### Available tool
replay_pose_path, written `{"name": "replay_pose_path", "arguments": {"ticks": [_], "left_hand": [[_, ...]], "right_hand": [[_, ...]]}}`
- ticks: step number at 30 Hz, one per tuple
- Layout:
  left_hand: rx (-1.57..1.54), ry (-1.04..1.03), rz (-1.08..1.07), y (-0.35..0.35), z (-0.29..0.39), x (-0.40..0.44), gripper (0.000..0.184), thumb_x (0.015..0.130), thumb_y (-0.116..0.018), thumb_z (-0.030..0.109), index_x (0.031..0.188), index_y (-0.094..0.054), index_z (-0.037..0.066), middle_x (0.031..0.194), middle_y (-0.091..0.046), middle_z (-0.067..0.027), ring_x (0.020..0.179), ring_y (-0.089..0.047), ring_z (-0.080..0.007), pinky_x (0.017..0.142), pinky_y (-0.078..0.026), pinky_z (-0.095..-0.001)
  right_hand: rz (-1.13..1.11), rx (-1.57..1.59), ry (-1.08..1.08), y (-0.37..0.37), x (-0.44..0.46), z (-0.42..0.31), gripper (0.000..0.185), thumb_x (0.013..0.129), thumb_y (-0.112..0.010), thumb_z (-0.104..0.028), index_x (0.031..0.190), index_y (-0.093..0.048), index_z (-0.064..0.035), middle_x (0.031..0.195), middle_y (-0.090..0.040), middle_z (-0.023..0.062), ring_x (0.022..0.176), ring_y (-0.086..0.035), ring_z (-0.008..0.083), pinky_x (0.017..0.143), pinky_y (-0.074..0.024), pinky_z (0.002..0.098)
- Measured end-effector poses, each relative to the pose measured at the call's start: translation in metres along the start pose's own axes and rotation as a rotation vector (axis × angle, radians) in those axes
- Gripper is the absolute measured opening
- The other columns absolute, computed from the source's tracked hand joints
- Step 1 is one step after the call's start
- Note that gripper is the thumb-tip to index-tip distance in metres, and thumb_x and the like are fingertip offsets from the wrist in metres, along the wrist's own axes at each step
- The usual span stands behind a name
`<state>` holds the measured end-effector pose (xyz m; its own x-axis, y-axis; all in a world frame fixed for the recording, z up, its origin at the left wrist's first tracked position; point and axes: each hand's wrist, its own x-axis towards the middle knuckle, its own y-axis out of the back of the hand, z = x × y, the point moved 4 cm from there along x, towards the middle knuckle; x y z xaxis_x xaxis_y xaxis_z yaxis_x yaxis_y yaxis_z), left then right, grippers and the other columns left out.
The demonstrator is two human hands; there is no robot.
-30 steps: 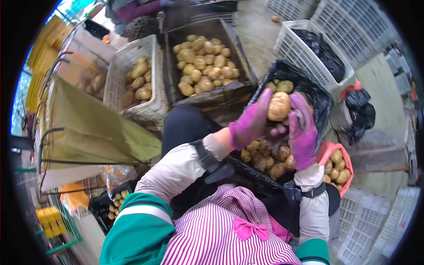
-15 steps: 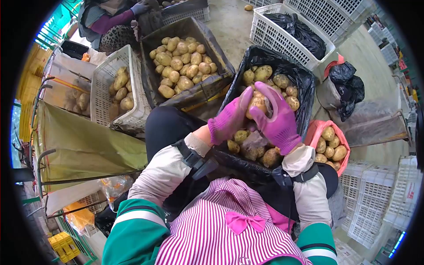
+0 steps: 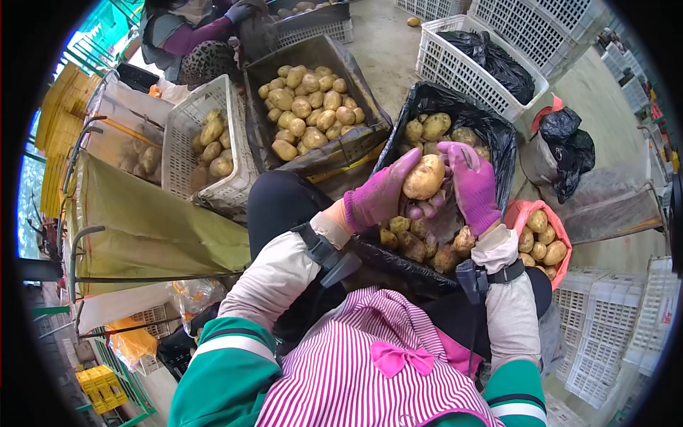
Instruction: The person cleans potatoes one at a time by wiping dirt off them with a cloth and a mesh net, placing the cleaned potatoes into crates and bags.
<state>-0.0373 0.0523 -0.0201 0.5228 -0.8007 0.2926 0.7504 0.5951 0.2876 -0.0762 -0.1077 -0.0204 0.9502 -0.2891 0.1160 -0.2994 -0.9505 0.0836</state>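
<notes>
Both my hands wear purple gloves and meet over a crate lined with black plastic [image 3: 502, 132]. A pale brown potato [image 3: 424, 177] is held between them. My left hand [image 3: 380, 192] is closed round its left side, with gloved fingers showing beneath it. My right hand [image 3: 472, 183] curls against its right side; part of its grip is hidden. Below the hands, a greyish-brown piece I cannot make out lies among loose, dirt-marked potatoes [image 3: 413, 245] in the crate.
A dark-lined crate [image 3: 377, 135] full of potatoes and a white crate [image 3: 171, 160] with more stand left. At right are a pink bag [image 3: 518, 212] of potatoes, a bucket [image 3: 535, 158] with black plastic, and stacked white crates [image 3: 594, 320]. Another person [image 3: 188, 43] sits at upper left.
The potato has turned and come into fuller view as my hands moved slightly right and my right hand shifted off its front. The whole view has shifted a little.
</notes>
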Motion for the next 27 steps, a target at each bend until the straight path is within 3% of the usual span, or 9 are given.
{"name": "replay_pose_path", "arguments": {"ticks": [2,5,9,15,18,20,21,23,27], "left_hand": [[-1.379,0.403,-0.166,-0.014,-0.014,0.001,0.043,0.100,-0.037,0.035,0.123,-0.046,0.000,0.100,-0.060,-0.0118,0.080,-0.062,-0.0199,0.066,-0.052,-0.0263],[-1.600,0.542,0.063,-0.001,0.005,-0.006,0.056,0.098,-0.028,0.049,0.122,-0.049,0.003,0.100,-0.058,-0.0127,0.076,-0.060,-0.0227,0.054,-0.050,-0.0261],[-1.892,0.245,-0.099,0.033,0.024,-0.038,0.051,0.097,-0.033,0.050,0.124,-0.049,0.010,0.111,-0.056,-0.0165,0.079,-0.058,-0.0248,0.052,-0.050,-0.0261],[-1.282,0.190,0.810,0.125,0.056,-0.199,0.049,0.099,-0.031,0.044,0.126,-0.048,0.007,0.101,-0.060,-0.0176,0.070,-0.060,-0.0202,0.050,-0.050,-0.0207],[-0.975,0.090,1.087,0.165,0.028,-0.351,0.045,0.100,-0.033,0.037,0.121,-0.047,0.001,0.104,-0.059,-0.0179,0.072,-0.059,-0.0177,0.051,-0.054,-0.0206],[-1.110,0.198,1.419,0.154,0.015,-0.468,0.040,0.097,-0.035,0.036,0.111,-0.050,0.001,0.097,-0.058,-0.0145,0.074,-0.059,-0.0172,0.048,-0.053,-0.0202],[-0.829,0.252,1.766,0.138,0.007,-0.524,0.040,0.095,-0.038,0.037,0.108,-0.051,0.001,0.096,-0.058,-0.0146,0.071,-0.059,-0.0200,0.048,-0.054,-0.0213],[-0.982,0.328,2.097,0.094,-0.005,-0.614,0.036,0.093,-0.044,0.034,0.102,-0.054,0.001,0.091,-0.060,-0.0123,0.068,-0.059,-0.0217,0.054,-0.055,-0.0255],[-1.032,0.406,2.266,0.029,-0.014,-0.681,0.035,0.096,-0.044,0.031,0.109,-0.051,-0.001,0.100,-0.060,-0.0166,0.077,-0.062,-0.0240,0.062,-0.057,-0.0280]], "right_hand": [[0.046,-0.048,-0.055,0.009,0.001,0.003,0.030,0.097,-0.052,-0.026,0.112,-0.063,-0.0023,0.100,-0.066,0.0068,0.084,-0.063,0.0137,0.074,-0.0526,0.0280],[0.050,-0.039,-0.188,0.013,0.010,0.024,0.032,0.097,-0.054,-0.027,0.115,-0.062,-0.0021,0.100,-0.066,0.0064,0.079,-0.062,0.0115,0.065,-0.0513,0.0245],[0.003,-0.141,-0.019,0.021,0.017,0.040,0.035,0.098,-0.053,-0.028,0.123,-0.058,-0.0057,0.099,-0.066,0.0068,0.062,-0.054,0.0075,0.060,-0.0445,0.0203],[-0.084,-0.329,0.003,0.033,0.026,0.060,0.038,0.099,-0.049,-0.032,0.125,-0.057,-0.0050,0.107,-0.065,0.0098,0.065,-0.054,0.0095,0.064,-0.0464,0.0225],[-0.131,-0.308,-0.036,0.041,0.029,0.064,0.040,0.099,-0.047,-0.031,0.126,-0.055,-0.0023,0.111,-0.063,0.0112,0.083,-0.058,0.0137,0.068,-0.0479,0.0245],[-0.128,-0.314,-0.033,0.040,0.028,0.059,0.042,0.099,-0.047,-0.030,0.127,-0.053,0.0014,0.117,-0.061,0.0124,0.101,-0.058,0.0171,0.071,-0.0482,0.0252],[-0.130,-0.320,-0.035,0.039,0.024,0.053,0.042,0.099,-0.047,-0.030,0.127,-0.053,0.0014,0.117,-0.061,0.0124,0.101,-0.058,0.0171,0.071,-0.0482,0.0252],[-0.171,-0.379,0.000,0.026,0.015,0.038,0.043,0.099,-0.047,-0.031,0.128,-0.052,0.0009,0.116,-0.062,0.0117,0.094,-0.059,0.0158,0.070,-0.0479,0.0247],[-0.096,-0.292,0.048,0.035,0.024,0.019,0.043,0.099,-0.048,-0.032,0.130,-0.052,-0.0031,0.114,-0.062,0.0102,0.087,-0.060,0.0135,0.072,-0.0485,0.0246]]}}
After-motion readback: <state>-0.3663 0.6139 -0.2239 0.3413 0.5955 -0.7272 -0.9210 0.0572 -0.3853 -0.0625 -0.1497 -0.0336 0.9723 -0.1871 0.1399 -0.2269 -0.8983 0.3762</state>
